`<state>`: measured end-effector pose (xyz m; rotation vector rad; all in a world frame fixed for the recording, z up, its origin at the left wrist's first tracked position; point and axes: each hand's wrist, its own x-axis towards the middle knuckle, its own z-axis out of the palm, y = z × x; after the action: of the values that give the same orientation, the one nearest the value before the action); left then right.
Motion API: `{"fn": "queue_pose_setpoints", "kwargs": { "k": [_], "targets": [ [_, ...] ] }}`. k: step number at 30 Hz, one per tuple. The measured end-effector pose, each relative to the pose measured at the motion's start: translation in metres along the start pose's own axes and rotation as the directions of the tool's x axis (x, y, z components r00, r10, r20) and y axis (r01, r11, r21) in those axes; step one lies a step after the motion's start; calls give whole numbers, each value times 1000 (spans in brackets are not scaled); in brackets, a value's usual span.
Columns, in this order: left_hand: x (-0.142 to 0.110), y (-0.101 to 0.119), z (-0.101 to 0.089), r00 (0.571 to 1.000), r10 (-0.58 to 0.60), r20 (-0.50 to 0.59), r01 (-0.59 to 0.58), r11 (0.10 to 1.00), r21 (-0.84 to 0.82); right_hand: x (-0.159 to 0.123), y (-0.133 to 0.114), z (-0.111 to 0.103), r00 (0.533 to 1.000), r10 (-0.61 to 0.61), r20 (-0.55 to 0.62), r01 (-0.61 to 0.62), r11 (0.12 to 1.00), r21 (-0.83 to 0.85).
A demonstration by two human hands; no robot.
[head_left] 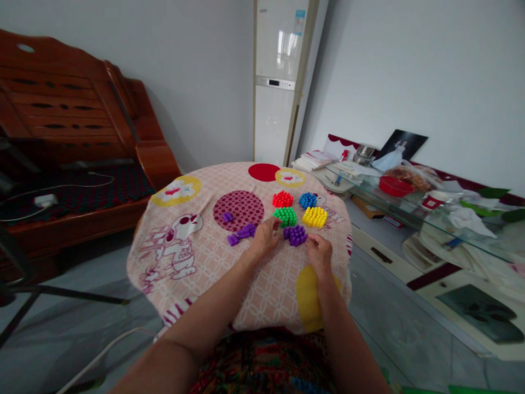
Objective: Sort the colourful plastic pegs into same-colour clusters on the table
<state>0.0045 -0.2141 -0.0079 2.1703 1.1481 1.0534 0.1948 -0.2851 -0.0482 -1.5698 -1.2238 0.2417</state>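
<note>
Left grip (266, 235) by green cluster (286, 216), right grip (320, 254) by purple cluster (295, 236) (how open, cannot tell).

Five clusters of small pieces (283, 199), two hands (266, 236), one table (262, 295)

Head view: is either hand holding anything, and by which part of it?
It cannot be told: the left hand is by the green knobbed cluster, the right hand by the purple knobbed cluster, but no clear grip shows.
</note>
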Motion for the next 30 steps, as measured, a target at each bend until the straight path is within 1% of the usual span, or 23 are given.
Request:
{"fn": "queue_pose_setpoints", "kwargs": {
  "k": [2,3,5,6,8,10,11,13,15,18,20,22,24,26,27,30],
  "targets": [
    [1,-5,-17,996,-10,-84,19,994,112,0,1,0,1000,0,-7,0,1000,2],
    [2,-8,-26,991,-29,-134,52,983,177,0,1,1,1000,0,-11,0,1000,2],
    [4,-17,-43,972,-88,-218,154,940,306,0,1,0,1000,-4,-15,4,1000,-2],
    [5,-22,-50,965,-131,-225,208,910,360,0,0,0,1000,-5,-16,5,1000,-5],
    [4,-31,-59,959,-225,-173,280,853,440,0,-1,0,1000,-8,-14,8,1000,-11],
    [3,-36,-63,951,-292,-101,304,828,470,0,-1,0,1000,-10,-8,10,1000,-16],
    [3,-37,-63,948,-306,-88,311,828,466,0,-2,0,1000,-11,-6,11,1000,-18],
    [2,-36,-62,944,-310,-114,329,842,429,0,-2,-1,1000,-11,-4,11,1000,-19],
    [4,-34,-62,940,-299,-164,339,871,355,0,-2,0,1000,-2,-9,2,1000,-14],
    [7,-29,-62,950,-233,-209,271,947,176,0,-2,0,1000,18,-3,-18,1000,7],
    [8,-23,-61,966,-201,-165,208,978,23,0,-2,0,1000,26,4,-26,999,18],
    [6,-14,-54,978,-202,-47,195,973,-123,0,-1,0,1000,22,9,-22,1000,20],
    [2,-4,-42,978,-196,72,207,956,-206,0,-1,-1,1000,12,4,-12,1000,14],
    [-3,8,-28,976,-170,138,194,962,-190,0,-2,-1,1000,0,-3,0,1000,4],
    [-6,14,-20,977,-149,150,172,973,-155,0,-2,-1,1000,-4,-6,4,1000,0],
    [-11,24,-1,987,-87,133,91,996,-21,0,-4,-1,1000,-15,0,15,1000,-9]
  ]
}}
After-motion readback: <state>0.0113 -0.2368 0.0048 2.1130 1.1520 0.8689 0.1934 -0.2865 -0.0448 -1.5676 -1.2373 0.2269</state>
